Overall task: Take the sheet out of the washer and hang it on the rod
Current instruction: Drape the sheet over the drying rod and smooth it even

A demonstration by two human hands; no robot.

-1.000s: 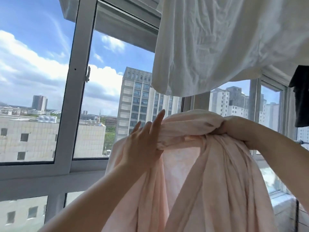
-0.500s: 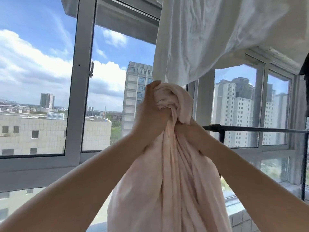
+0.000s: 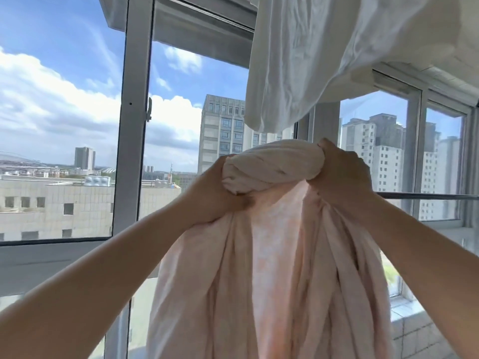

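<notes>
My left hand (image 3: pixel 220 190) is closed on the left end of a twisted roll at the top of the pink sheet (image 3: pixel 272 268), gripping the bunched cloth from below and to the side. The roll spans the gap between my two hands, raised in front of the window frame (image 3: pixel 132 125), and the rest of the sheet hangs from it in long folds down past the bottom edge of view. My right hand (image 3: pixel 339 174) is clenched around the right end of the roll, fingers wrapped over the top. A white cloth (image 3: pixel 324 55) hangs above the sheet, apart from it. The rod (image 3: pixel 427 196) runs level to the right of my right hand, behind my forearm; the sheet is not on it.
</notes>
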